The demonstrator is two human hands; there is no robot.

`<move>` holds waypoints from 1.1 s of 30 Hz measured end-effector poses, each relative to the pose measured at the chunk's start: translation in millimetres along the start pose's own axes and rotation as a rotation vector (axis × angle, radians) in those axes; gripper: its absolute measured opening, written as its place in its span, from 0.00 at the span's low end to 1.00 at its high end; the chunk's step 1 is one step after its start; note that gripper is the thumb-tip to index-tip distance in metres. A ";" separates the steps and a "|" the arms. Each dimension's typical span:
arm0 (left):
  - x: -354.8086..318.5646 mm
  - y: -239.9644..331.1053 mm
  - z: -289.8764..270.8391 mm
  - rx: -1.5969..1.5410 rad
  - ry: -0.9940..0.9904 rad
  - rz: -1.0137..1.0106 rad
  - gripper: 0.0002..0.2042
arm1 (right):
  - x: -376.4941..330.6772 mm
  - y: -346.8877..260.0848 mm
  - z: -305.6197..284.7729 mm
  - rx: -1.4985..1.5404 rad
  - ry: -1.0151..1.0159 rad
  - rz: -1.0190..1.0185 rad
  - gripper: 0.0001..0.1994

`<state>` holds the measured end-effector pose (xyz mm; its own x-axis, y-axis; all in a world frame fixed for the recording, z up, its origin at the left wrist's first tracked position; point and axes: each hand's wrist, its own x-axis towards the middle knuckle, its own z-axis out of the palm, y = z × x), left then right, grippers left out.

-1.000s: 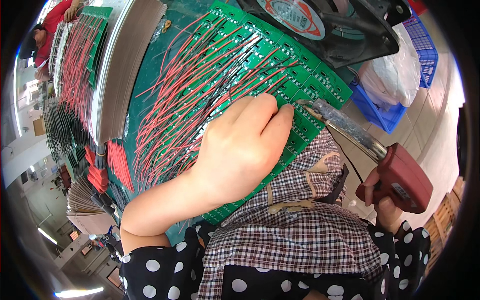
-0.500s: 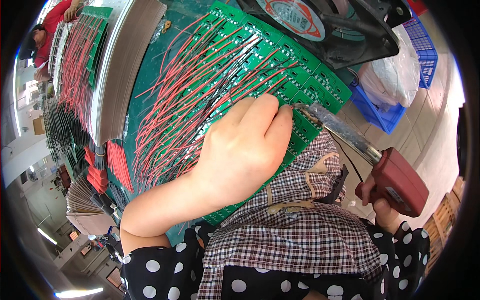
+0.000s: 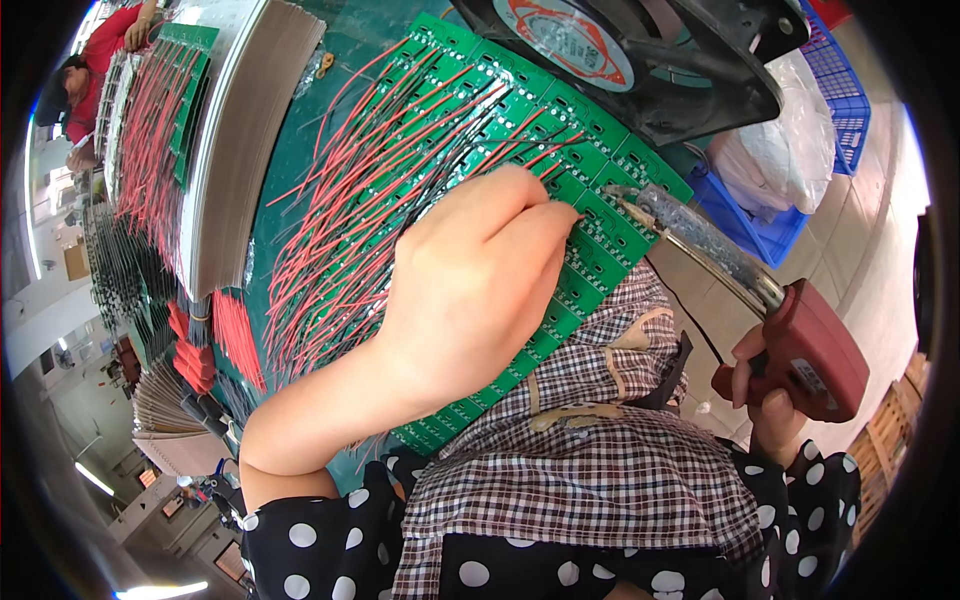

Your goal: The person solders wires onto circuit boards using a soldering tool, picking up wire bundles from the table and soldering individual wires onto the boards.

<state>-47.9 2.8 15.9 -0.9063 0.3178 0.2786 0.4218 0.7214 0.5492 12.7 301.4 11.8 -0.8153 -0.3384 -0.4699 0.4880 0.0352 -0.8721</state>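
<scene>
My left hand (image 3: 480, 265) is closed in a pinch over the green circuit board panel (image 3: 655, 172), fingertips pointing right. A small red wire end (image 3: 580, 217) shows at the fingertips; the rest of that wire is hidden by the hand. Many red and black wires (image 3: 340, 220) stand out from the panel's left part. At the right, my right hand (image 3: 775, 405) grips the dark red handle of a soldering gun (image 3: 820, 355), a finger at its trigger. Its wrapped barrel slants up to the left, and the tip sits over the panel, a short gap from my left fingertips.
A black fan (image 3: 690, 70) stands just beyond the panel. Left are a tall stack of grey sheets (image 3: 240, 140), wired boards (image 3: 160, 130) and bundled red wires (image 3: 238, 335). Blue baskets (image 3: 840, 100) with a white plastic bag (image 3: 790, 140) are at right. Another person (image 3: 100, 50) sits far left.
The soldering gun has shifted right, and its tip has drawn away from my left fingertips. My left hand has dropped slightly down and left, still pinching. The panel sits slightly farther left in view.
</scene>
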 end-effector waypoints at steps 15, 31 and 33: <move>6.9 1.4 6.7 0.090 0.002 0.037 0.08 | 2.4 1.4 3.7 -0.040 0.032 -0.019 0.39; 4.0 3.0 6.8 0.122 -0.004 0.035 0.08 | -8.9 5.1 -3.8 0.025 -0.028 -0.006 0.36; 4.0 3.0 6.7 0.118 -0.001 0.033 0.08 | -10.1 5.9 -4.8 0.081 -0.064 -0.008 0.33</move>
<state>-50.4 10.3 13.5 -0.8920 0.3435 0.2939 0.4456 0.7777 0.4434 22.3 309.5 10.7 -0.7990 -0.3981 -0.4506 0.5070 -0.0431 -0.8609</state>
